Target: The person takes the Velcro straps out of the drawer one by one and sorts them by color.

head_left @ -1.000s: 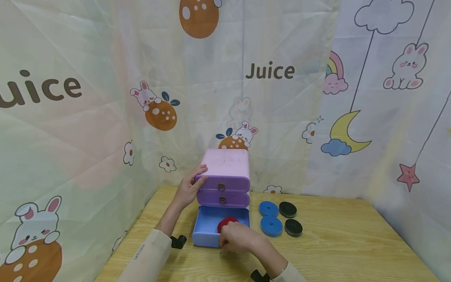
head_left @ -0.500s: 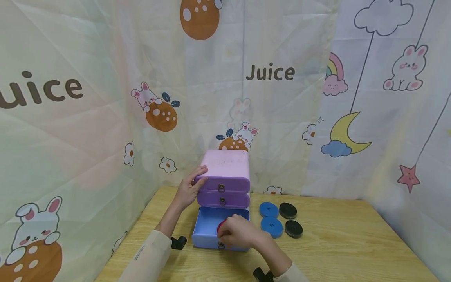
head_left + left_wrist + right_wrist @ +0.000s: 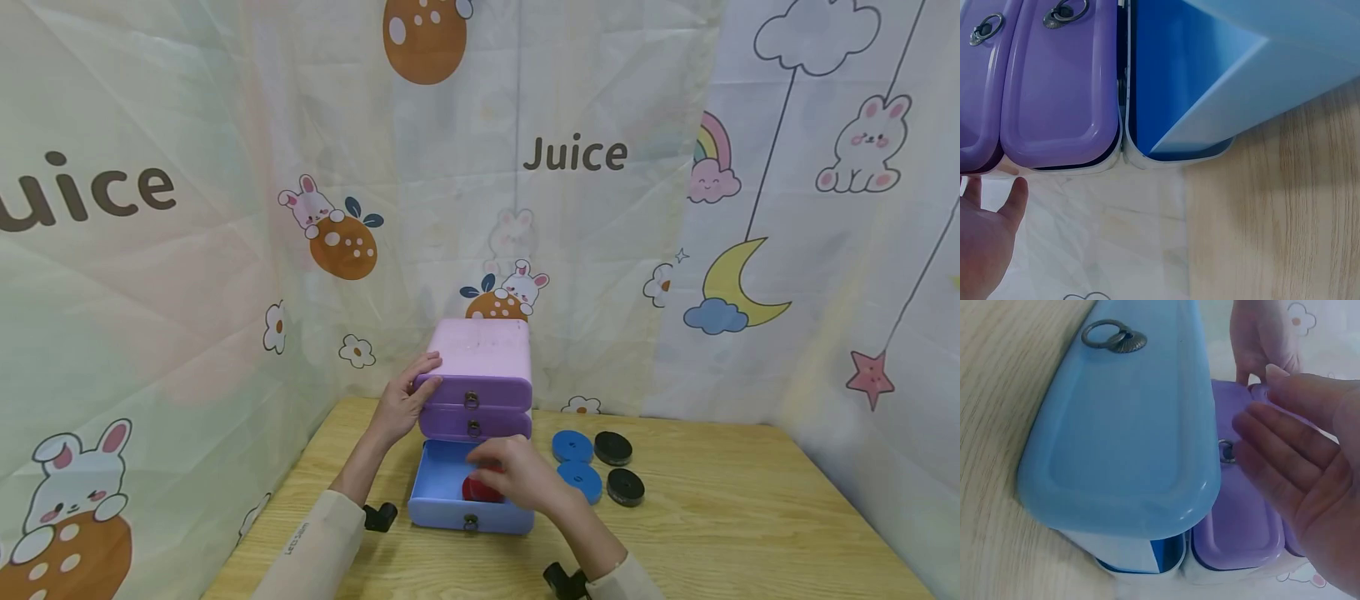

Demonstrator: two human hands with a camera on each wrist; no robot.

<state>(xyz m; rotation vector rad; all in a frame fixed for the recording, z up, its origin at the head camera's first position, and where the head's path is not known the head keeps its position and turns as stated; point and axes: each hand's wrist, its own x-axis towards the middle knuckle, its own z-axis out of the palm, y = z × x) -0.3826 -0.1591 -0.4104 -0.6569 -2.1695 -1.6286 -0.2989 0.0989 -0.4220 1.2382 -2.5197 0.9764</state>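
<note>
A small cabinet point(image 3: 480, 346) with a pink top and purple drawer fronts stands on the table. My left hand point(image 3: 400, 402) rests against its upper left corner, fingers extended, the thumb at the top purple drawer's front. Below, the light blue bottom drawer point(image 3: 442, 475) is pulled out. In it lies a red round disc point(image 3: 477, 490), partly covered by my right hand point(image 3: 517, 475). That hand hovers over the drawer's right side; its fingers are nearly straight and hold nothing in the right wrist view. The drawer's blue front point(image 3: 1129, 431) carries a metal ring pull point(image 3: 1107, 336).
Right of the drawer lie two blue discs point(image 3: 580, 482) and two black discs point(image 3: 626, 487) on the wooden table point(image 3: 735, 500). Printed cloth point(image 3: 585, 250) hangs behind and beside the table. Black wrist mounts point(image 3: 380, 517) sit near both forearms.
My right hand has released the red disc inside the drawer and risen slightly, its fingers opening. The drawer's ring pull has come into view. My left hand has stayed at the cabinet.
</note>
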